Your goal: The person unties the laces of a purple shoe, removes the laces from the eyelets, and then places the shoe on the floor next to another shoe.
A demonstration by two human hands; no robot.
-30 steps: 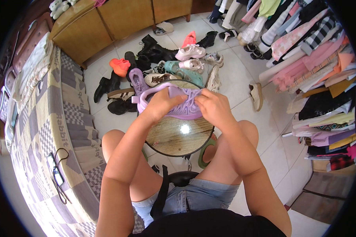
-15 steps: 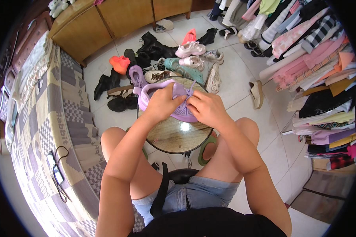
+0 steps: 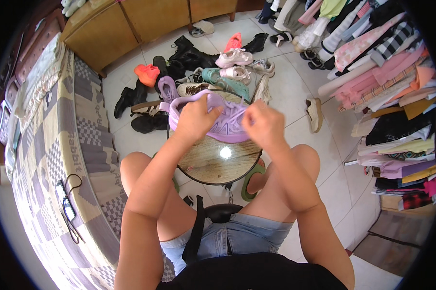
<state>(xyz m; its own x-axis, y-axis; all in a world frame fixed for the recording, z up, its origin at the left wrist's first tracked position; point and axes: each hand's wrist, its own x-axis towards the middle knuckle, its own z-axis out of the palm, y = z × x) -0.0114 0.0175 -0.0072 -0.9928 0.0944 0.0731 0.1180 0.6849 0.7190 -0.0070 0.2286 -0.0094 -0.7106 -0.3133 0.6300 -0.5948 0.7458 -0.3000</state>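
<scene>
A lilac lace-up sneaker (image 3: 226, 131) rests on a small round wood-grain table (image 3: 213, 169) between my knees, its toe pointing right. My left hand (image 3: 196, 118) is closed on the sneaker at its opening, near the tongue, with the thumb reaching toward the laces. Over the toe end, my right hand (image 3: 267, 124) is slightly blurred, its fingers pinched on the loose shoelace (image 3: 238, 113). Both hands hide parts of the sneaker's upper.
Many loose shoes lie beyond the table, among them a matching lilac sneaker (image 3: 167, 89) and black boots (image 3: 186, 52). A beige shoe (image 3: 314, 116) lies to the right, near piled clothes (image 3: 382, 82). At left stands a bed (image 3: 49, 164) with a corded device (image 3: 68, 208).
My right hand has drawn away from the laces, to the right, pulling the lace. My left hand still holds the sneaker. The laces and side of the sneaker show more now.
</scene>
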